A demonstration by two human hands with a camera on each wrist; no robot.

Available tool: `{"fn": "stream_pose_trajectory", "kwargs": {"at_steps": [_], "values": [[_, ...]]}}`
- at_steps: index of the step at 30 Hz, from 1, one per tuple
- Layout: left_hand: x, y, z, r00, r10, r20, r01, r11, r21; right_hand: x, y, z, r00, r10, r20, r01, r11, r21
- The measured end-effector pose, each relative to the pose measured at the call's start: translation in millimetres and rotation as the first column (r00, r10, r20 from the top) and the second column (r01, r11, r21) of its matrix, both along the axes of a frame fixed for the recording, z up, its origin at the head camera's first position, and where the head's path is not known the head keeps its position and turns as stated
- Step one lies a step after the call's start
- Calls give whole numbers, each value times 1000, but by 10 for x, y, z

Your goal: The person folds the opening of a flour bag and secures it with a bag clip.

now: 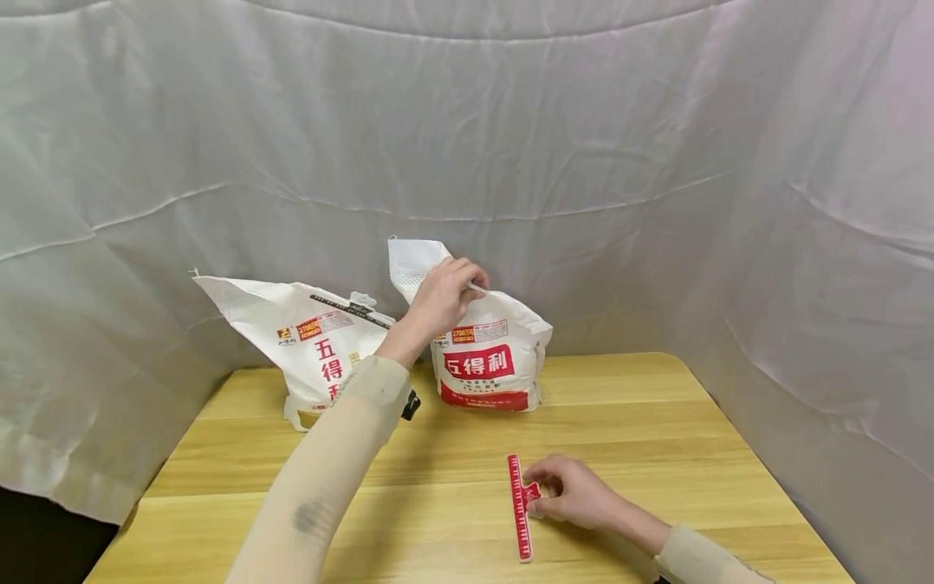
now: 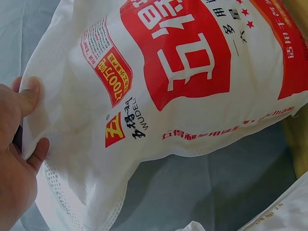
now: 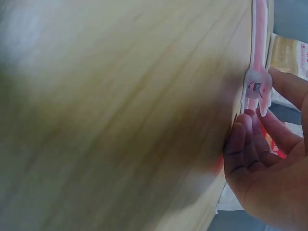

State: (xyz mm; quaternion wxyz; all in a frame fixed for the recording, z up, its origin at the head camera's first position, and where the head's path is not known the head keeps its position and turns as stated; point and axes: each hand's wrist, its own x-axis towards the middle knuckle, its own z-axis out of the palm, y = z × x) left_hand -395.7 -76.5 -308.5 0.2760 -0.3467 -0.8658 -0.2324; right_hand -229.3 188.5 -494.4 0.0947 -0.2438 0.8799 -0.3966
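Note:
My left hand point(image 1: 447, 294) reaches to the back and pinches the folded top of a white flour bag point(image 1: 521, 324) with red print. In the left wrist view, thumb and fingers grip the bag's edge, its free end hanging past the hand. Low over the front of the table, my right hand point(image 1: 576, 492) holds a long red bag clip point(image 1: 521, 519) by its middle handle. The right wrist view shows the clip point(image 3: 260, 36) edge-on, with its spring visible between thumb and fingers.
A second white flour bag point(image 1: 302, 312) leans at the back left, a black clip point(image 1: 339, 307) across its upper part. My left forearm covers part of it. Grey cloth point(image 1: 627, 162) hangs behind and beside the wooden table point(image 1: 642, 422).

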Motion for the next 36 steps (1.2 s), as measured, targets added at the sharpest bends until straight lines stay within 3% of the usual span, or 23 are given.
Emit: {"fn": "stream_pose_trajectory", "kwargs": {"at_steps": [12,27,36], "values": [[16,-8,-1,1000,-15,-15,15,1000,20,-5,4,-5,998,-32,-50,35,997,62],[25,-18,-28,1000,-8,-2,9,1000,28,42,2,28,989,-65,136,78,992,-99],[40,-14,-31,1000,-3,11,3,1000,21,52,-1,32,988,-32,153,59,982,-179]]}}
